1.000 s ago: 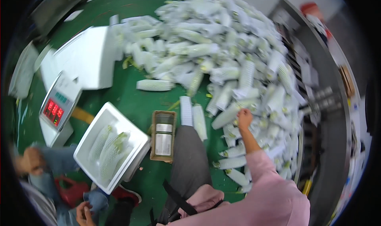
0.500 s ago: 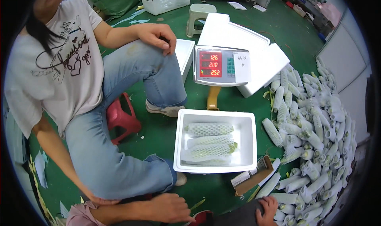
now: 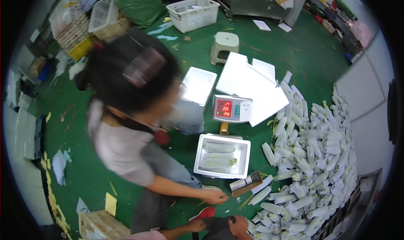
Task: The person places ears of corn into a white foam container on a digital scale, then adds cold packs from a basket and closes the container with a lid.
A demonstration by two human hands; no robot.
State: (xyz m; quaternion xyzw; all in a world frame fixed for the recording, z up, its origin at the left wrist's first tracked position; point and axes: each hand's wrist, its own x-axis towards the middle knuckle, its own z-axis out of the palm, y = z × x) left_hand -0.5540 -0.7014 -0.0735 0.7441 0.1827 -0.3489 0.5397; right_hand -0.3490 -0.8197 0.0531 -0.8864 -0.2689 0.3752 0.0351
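My left hand (image 3: pixel 195 224) is low in the picture against dark grey fabric (image 3: pixel 216 231); its fingers are too unclear to read. My right hand (image 3: pixel 238 226) touches that fabric farther right, its grip likewise unclear. Just above, a co-worker's hand (image 3: pixel 213 196) hangs beside a narrow cardboard box (image 3: pixel 248 182). A white foam box (image 3: pixel 245 158) holds several long pale-green vegetables (image 3: pixel 219 160) in mesh sleeves, behind which stands a digital scale (image 3: pixel 232 108) with a red display. A heap of sleeved vegetables (image 3: pixel 309 164) spreads to the right of my hands.
The co-worker (image 3: pixel 120 156) bends forward at left. Foam lids (image 3: pixel 261 101), another foam box (image 3: pixel 198 84), a stool (image 3: pixel 225 44), white crates (image 3: pixel 191 19), green sacks (image 3: pixel 139 4) and a metal bench (image 3: pixel 259 6) are farther back. A panel (image 3: pixel 360 71) borders the heap.
The view has swung left from the heap and now takes in more of the room. The co-worker has leaned forward, lowering an arm toward the cardboard box. My right hand has left the heap.
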